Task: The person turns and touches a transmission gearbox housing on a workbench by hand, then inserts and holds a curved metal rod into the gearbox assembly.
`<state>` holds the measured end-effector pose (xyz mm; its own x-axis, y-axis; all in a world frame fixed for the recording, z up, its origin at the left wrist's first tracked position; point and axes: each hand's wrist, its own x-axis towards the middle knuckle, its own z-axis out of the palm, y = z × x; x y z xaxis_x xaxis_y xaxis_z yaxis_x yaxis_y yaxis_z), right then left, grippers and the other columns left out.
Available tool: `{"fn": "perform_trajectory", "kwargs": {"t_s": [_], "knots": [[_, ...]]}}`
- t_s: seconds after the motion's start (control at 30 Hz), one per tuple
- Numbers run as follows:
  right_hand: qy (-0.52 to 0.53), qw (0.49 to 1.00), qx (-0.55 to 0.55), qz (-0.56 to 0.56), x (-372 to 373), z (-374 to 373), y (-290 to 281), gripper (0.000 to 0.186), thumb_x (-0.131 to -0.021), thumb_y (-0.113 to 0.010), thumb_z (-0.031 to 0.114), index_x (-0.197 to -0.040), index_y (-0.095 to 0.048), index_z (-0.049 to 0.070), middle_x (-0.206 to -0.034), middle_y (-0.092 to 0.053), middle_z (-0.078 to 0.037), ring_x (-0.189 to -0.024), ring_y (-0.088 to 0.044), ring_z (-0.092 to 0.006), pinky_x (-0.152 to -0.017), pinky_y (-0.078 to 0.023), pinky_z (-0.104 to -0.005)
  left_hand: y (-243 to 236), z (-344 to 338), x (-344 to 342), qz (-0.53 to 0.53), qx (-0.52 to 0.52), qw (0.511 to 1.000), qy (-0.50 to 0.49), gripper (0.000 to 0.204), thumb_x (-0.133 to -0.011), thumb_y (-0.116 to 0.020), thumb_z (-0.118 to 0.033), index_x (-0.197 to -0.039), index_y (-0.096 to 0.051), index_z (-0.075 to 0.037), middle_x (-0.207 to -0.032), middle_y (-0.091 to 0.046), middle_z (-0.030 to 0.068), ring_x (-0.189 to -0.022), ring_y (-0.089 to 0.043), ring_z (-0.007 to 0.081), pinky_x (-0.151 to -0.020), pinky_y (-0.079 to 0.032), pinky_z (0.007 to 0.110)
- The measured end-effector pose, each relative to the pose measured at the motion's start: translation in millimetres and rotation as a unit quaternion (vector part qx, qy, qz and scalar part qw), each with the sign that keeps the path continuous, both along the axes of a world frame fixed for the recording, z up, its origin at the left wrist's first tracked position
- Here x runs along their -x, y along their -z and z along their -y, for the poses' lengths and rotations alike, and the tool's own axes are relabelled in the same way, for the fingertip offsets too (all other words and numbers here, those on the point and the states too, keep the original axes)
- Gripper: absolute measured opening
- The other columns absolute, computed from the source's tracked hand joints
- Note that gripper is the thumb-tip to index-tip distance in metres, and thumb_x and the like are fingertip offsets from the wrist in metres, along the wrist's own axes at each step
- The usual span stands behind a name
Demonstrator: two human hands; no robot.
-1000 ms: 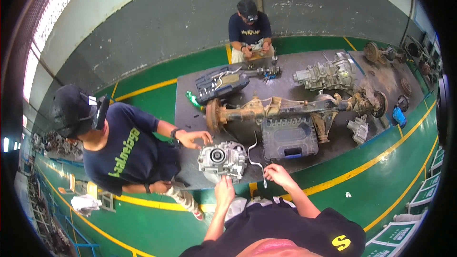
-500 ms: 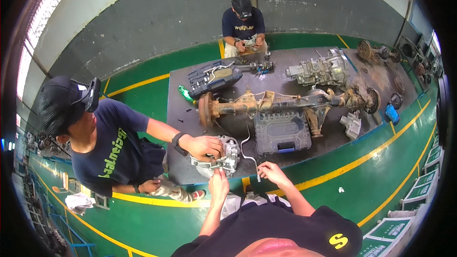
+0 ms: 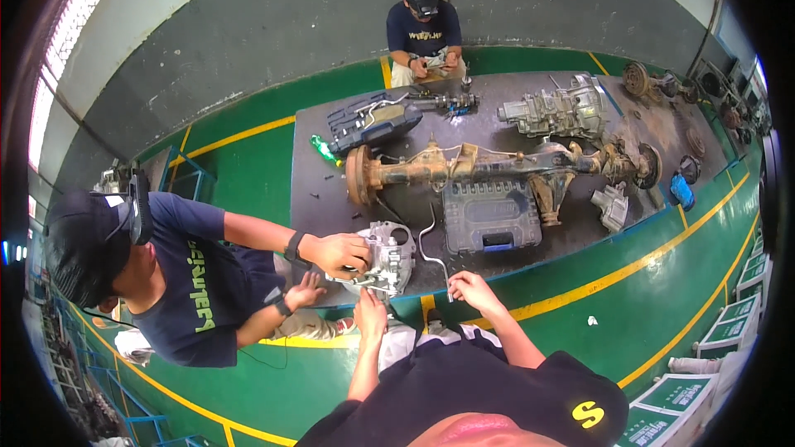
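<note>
At the near edge of the bench lies a silver metal gearbox housing (image 3: 391, 261). My left hand (image 3: 370, 313) is closed against its near side, fingertips pressed together; what they hold, if anything, is too small to make out. My right hand (image 3: 472, 291) pinches the near end of a crank-shaped speed wrench (image 3: 425, 247), which lies to the right of the housing. A co-worker's hand (image 3: 341, 255) rests on top of the housing from the left. That person's other hand (image 3: 306, 290) is held out, fingers spread, beside the bench edge.
Beyond the housing a rusty axle (image 3: 489, 167) spans the bench (image 3: 323, 211), with a closed black tool case (image 3: 491, 217) before it. A second gearbox (image 3: 555, 108) and an open tool case (image 3: 373, 122) lie farther back. Another person (image 3: 424, 29) sits at the far side.
The co-worker on the left has leaned lower and closer, bringing the free hand up beside the bench with fingers spread. My hands have hardly moved.
</note>
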<state>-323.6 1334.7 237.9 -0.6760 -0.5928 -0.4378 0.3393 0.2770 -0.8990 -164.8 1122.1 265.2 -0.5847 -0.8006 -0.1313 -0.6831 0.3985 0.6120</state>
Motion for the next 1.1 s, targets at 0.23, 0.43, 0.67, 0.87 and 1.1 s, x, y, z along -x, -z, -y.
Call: {"fn": "perform_trajectory", "kwargs": {"t_s": [0.23,0.43,0.67,0.87,1.1], "knots": [[-0.046,0.998,-0.034,0.007,1,8,-7,0.021,-0.092,-0.049,0.011,-0.106,-0.061,0.001,-0.088,-0.066,-0.006,-0.076,-0.061,-0.012,-0.07,-0.049,-0.0258,4,18,-39,0.01,0.11,0.994,-0.002,0.025,-0.098,-0.043,-0.021,-0.088,-0.05,0.001,-0.074,-0.062,0.0286,-0.071,-0.061,0.0481,-0.062,-0.045,0.056],[-0.041,0.999,-0.013,-0.007,2,13,0,0.022,-0.091,-0.051,0.011,-0.106,-0.061,-0.003,-0.087,-0.067,-0.009,-0.075,-0.061,-0.0141,-0.07,-0.05,-0.0275,5,46,-57,0.052,0.148,0.988,0.011,0.016,-0.094,-0.047,-0.013,-0.088,-0.05,0.001,-0.075,-0.063,0.0274,-0.07,-0.061,0.0466,-0.062,-0.045,0.057],[-0.049,0.998,-0.026,-0.007,3,12,-5,0.023,-0.091,-0.052,0.012,-0.106,-0.061,-0.004,-0.084,-0.066,-0.009,-0.071,-0.06,-0.0136,-0.067,-0.049,-0.0274,-10,67,-70,0.043,0.219,0.973,-0.055,0.022,-0.083,-0.062,-0.017,-0.091,-0.049,-0.002,-0.069,-0.063,0.0237,-0.07,-0.063,0.0454,-0.062,-0.046,0.056],[-0.042,0.999,-0.003,-0.006,10,9,-13,0.02,-0.092,-0.051,0.01,-0.105,-0.06,-0.002,-0.085,-0.066,-0.008,-0.069,-0.059,-0.0118,-0.064,-0.048,-0.0253,-14,93,-82,0.141,0.264,0.954,-0.018,0.044,-0.068,-0.071,-0.019,-0.102,-0.053,0.002,-0.067,-0.064,0.02,-0.071,-0.066,0.0399,-0.066,-0.052,0.049],[-0.054,0.998,-0.042,0.013,17,9,-10,0.023,-0.095,-0.05,0.018,-0.108,-0.062,0.003,-0.088,-0.068,-0.006,-0.075,-0.061,-0.0118,-0.07,-0.049,-0.026,-17,109,-94,0.18,0.261,0.947,-0.041,0.017,-0.079,-0.053,-0.01,-0.094,-0.053,-0.001,-0.065,-0.064,0.018,-0.061,-0.066,0.0362,-0.056,-0.053,0.048]]}}
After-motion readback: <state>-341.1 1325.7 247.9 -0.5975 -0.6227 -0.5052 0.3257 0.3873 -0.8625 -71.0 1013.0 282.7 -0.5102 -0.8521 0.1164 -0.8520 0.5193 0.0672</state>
